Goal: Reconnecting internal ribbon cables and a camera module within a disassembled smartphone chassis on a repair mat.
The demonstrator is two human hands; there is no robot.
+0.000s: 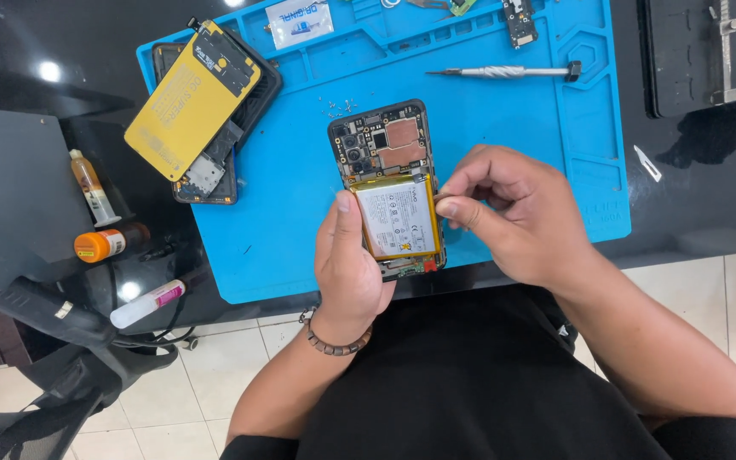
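Observation:
An opened phone with its back cover off lies over the near edge of a blue work mat, its circuit board and a white, yellow-edged battery exposed. My left hand grips the phone's left side, thumb resting by the battery. My right hand sits at the phone's right edge, thumb and forefinger pinched against the battery's right side. Whether anything small is between those fingers cannot be told.
On the mat's far left lies a second opened phone under a yellow battery. A screwdriver, loose screws and a small board lie farther back. Small bottles and tubes stand left of the mat.

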